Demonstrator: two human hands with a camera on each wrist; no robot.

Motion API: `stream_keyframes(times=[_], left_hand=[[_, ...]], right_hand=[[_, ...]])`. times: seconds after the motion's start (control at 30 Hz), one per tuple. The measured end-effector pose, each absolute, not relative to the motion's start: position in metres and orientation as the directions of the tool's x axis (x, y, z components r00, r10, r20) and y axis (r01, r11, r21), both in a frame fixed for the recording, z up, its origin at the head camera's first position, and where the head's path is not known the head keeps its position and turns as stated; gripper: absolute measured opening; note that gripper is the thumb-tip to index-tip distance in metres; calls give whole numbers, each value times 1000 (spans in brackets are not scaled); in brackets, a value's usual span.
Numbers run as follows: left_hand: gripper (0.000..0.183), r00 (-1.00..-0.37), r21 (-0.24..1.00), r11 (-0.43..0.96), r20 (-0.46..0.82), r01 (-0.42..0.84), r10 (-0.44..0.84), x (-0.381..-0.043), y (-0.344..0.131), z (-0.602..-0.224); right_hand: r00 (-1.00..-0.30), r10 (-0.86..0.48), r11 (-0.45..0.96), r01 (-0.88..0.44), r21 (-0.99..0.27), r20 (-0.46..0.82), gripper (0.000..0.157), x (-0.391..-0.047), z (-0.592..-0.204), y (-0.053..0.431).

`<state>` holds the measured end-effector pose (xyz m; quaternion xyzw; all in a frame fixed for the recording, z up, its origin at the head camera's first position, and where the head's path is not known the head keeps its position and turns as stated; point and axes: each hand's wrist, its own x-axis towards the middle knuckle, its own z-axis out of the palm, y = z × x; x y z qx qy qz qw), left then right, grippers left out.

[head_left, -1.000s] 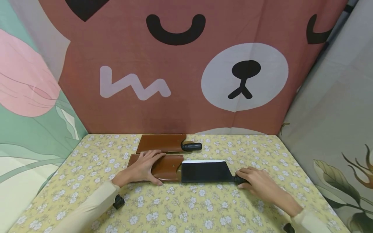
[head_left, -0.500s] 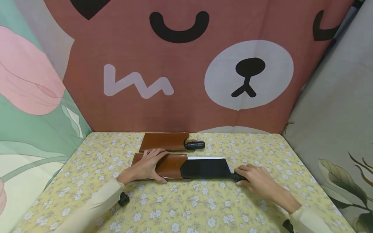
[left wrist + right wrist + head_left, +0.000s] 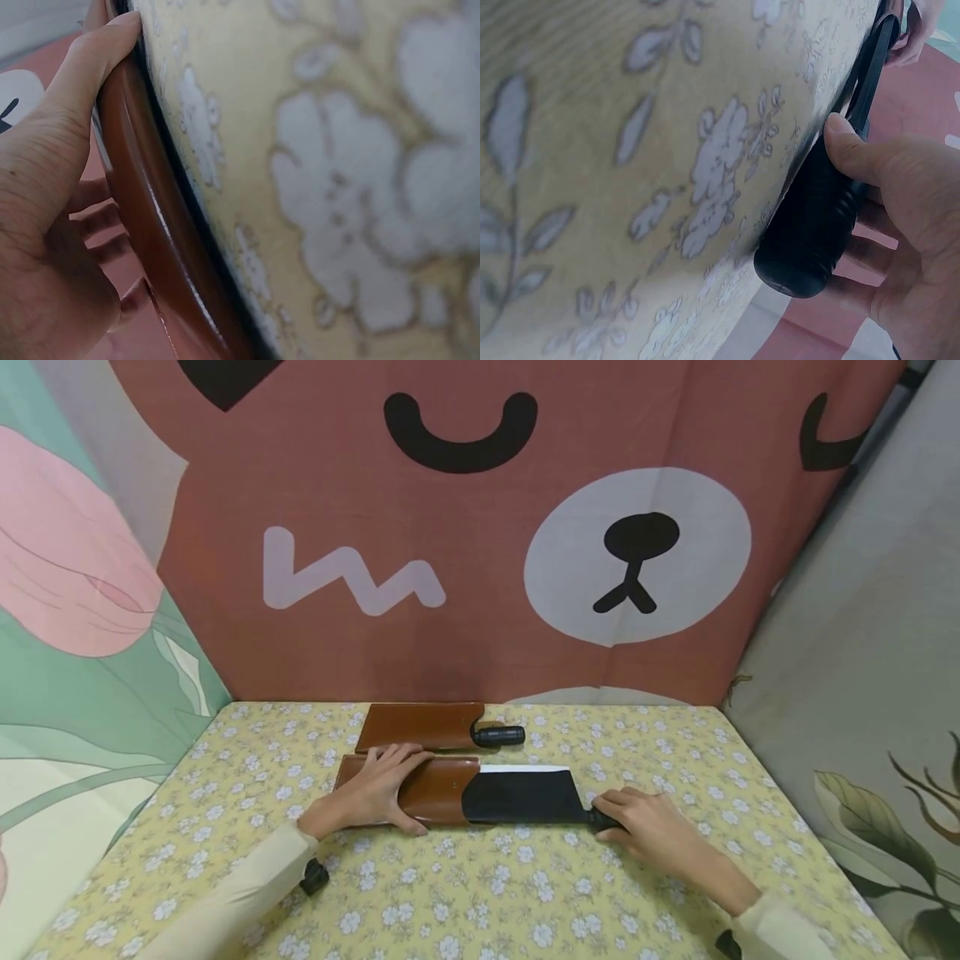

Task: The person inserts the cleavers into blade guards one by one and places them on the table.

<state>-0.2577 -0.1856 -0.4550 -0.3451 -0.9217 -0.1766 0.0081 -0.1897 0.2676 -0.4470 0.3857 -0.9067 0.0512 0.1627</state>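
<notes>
My left hand spans a brown leather knife sheath lying flat on the table, thumb at its near edge and fingers at the far edge. In the left wrist view the thumb lies along the brown sheath's edge. A cleaver with a black blade and a pale strip along its far edge sits with its left part inside the sheath's mouth; that part is hidden. My right hand grips the cleaver's black handle, with the thumb near the blade end and the fingers wrapped on the other side.
Just behind lies a second brown sheath with a black handle sticking out to the right. A flowered yellow cloth covers the table. A bear-print curtain hangs at the table's back edge, with patterned cloths at both sides.
The cleaver has slid left, from the sheath's mouth to partly inside it, my right hand moving along with it. My left hand keeps its place on the sheath. The view has shifted slightly.
</notes>
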Motion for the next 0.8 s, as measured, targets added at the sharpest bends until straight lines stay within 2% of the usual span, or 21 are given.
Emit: stream_keyframes(times=[0.23, 0.4, 0.6, 0.8], left_hand=[[121, -756, 268, 711, 138, 650, 639, -257, -185, -455], [120, -752, 245, 713, 150, 657, 641, -259, -185, -456], [120, -755, 279, 707, 140, 650, 640, -256, -187, -455], [120, -755, 274, 708, 139, 651, 640, -258, -185, -457]], right_hand=[[-625, -696, 690, -718, 90, 353, 42, -192, -450, 259], [-644, -686, 702, -709, 72, 339, 41, -193, -448, 255], [-668, -673, 709, -704, 21, 316, 39, -191, -449, 251], [-650, -675, 703, -710, 39, 350, 41, -192, -451, 246]])
